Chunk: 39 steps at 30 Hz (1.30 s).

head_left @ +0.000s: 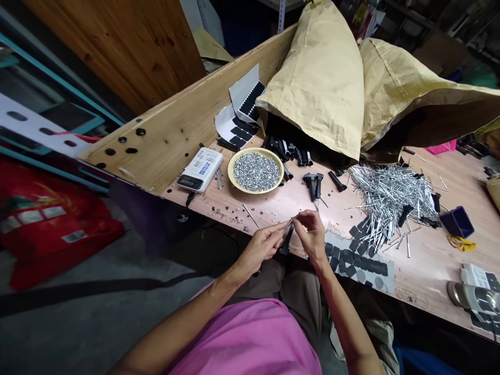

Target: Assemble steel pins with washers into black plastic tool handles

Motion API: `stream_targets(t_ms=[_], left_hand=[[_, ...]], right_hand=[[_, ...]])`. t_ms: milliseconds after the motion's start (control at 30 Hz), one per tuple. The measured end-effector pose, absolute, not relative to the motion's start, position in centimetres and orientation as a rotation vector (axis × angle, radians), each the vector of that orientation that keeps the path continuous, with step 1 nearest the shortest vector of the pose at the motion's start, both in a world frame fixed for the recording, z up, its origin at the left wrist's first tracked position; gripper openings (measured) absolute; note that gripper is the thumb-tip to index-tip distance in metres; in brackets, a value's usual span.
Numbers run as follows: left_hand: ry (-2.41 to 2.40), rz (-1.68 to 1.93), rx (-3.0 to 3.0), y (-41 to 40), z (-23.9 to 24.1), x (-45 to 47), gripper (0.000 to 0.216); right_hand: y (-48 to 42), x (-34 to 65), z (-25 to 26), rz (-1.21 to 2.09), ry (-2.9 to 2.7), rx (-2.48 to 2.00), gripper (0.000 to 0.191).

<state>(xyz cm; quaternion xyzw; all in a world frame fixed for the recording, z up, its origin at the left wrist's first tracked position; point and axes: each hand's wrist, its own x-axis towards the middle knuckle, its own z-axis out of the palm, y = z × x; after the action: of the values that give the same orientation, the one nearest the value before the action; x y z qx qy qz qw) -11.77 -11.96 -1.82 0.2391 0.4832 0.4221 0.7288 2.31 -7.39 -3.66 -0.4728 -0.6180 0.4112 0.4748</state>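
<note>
My left hand (pixel 262 246) is closed round a small black-handled tool with a thin metal shaft (pixel 286 238), held over the table's front edge. Just to its right, my right hand (pixel 310 233) pinches at the shaft's tip; whatever tiny part it holds is too small to make out. Behind the hands stands a yellow dish (pixel 234 179) full of small silver nuts. To the right lies a heap of thin metal pins (pixel 386 200). A few finished black-handled pieces (pixel 314 183) lie between dish and heap.
A wooden table (pixel 425 260) with a raised wooden wall (pixel 187 125) at the left. Tan sacks (pixel 324 78) spill black handles at the back. A white device (pixel 200 169), sheets of black pads (pixel 357 263), a blue cup (pixel 457 221) and yellow rubber bands (pixel 461 242) lie about.
</note>
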Motion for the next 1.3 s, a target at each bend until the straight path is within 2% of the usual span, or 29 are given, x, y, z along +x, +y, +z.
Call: stream_targets(t_ms=[100,233,333,633,933,1300], left_hand=[[1.05,0.906,0.512,-11.8,-1.5,-11.6,0.075],[1.021,0.842,0.486,-11.5,-1.0,-12.0,0.068],[0.951,0.765,0.478,-11.2,-0.6,-12.7,0.061],[0.799,0.593,0.474,-11.1,-0.6,-13.5,0.054],[0.856,0.657,0.633,-11.3,-0.9,-13.0,0.05],[0.878,0.631,0.683,-10.7,-0.8,-13.4,0.051]], right_hand=[[-7.7,2.9,-3.4,0.745,-1.771,-1.097,0.006],[-7.6,3.5,-2.6,0.629,-1.992,-1.021,0.015],[-7.4,4.0,-1.9,0.722,-1.964,-1.082,0.015],[-6.6,5.6,-1.1,1.3,-1.82,-1.001,0.032],[-6.5,5.9,-1.1,1.363,-1.773,-1.076,0.038],[-6.9,6.3,-0.7,1.23,-1.976,-1.023,0.035]])
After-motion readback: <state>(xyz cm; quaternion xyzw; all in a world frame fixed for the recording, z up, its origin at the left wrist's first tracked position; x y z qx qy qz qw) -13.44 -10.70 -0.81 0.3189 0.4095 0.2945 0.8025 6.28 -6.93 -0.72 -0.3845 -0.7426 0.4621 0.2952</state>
